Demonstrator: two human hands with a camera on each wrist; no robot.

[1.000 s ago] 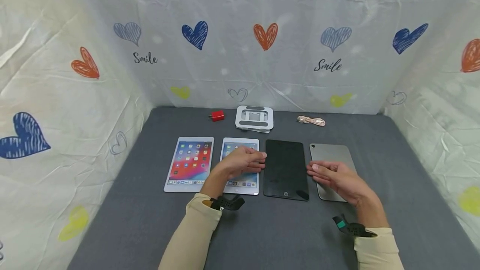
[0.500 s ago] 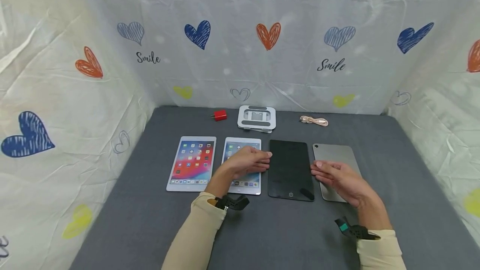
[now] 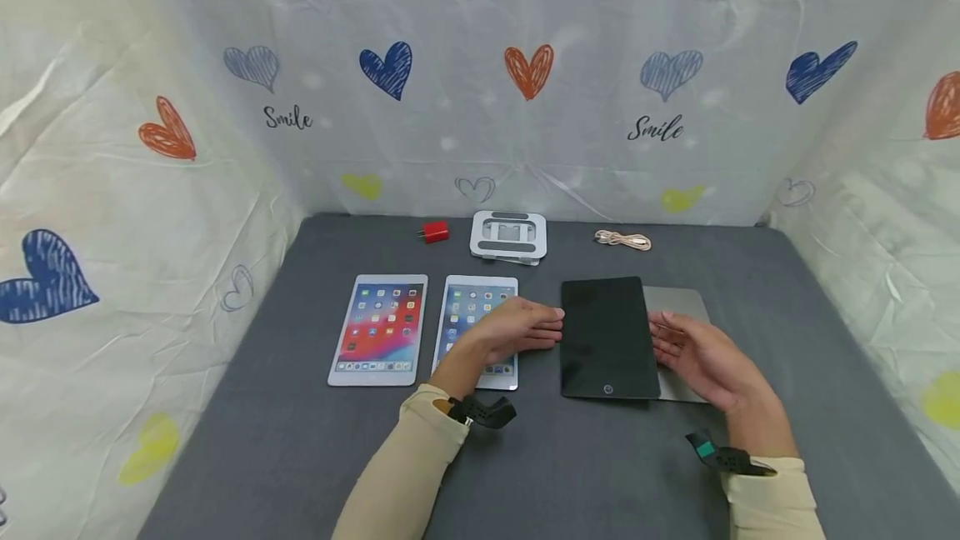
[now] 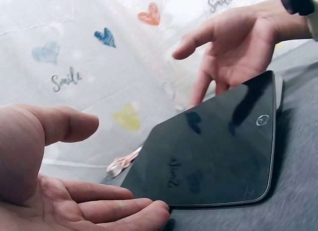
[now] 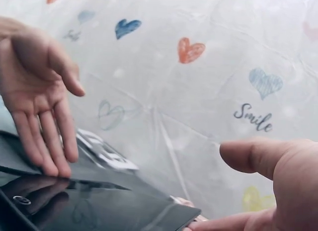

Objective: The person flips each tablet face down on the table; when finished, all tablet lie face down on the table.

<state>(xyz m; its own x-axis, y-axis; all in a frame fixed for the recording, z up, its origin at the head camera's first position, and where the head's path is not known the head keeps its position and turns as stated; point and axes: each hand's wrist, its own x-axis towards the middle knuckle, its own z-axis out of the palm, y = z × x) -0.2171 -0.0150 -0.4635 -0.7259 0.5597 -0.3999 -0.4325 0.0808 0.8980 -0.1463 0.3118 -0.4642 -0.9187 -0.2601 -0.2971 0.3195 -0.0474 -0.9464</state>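
Observation:
A black tablet (image 3: 606, 338) lies with its right edge over a grey tablet (image 3: 677, 299), whose left part is hidden. My left hand (image 3: 513, 330) holds its straight fingers against the black tablet's left edge, the thumb apart from it in the left wrist view. At the opposite edge is my right hand (image 3: 701, 357), fingers extended along the rim above the grey tablet, thumb free in the right wrist view. Neither hand curls round the tablet. Partly beneath my left hand and forearm is a white tablet (image 3: 480, 298) with its screen lit.
Another lit white tablet (image 3: 381, 327) lies at the left. Along the back are a red charger plug (image 3: 435, 231), a folded silver stand (image 3: 509, 236) and a coiled pink cable (image 3: 623, 240). A heart-printed curtain (image 3: 465, 132) encloses the grey table (image 3: 247, 440).
The black tablet has slid right, away from the white tablet and partly onto the grey one. Both hands have shifted right with it, and the right fingers have spread a little.

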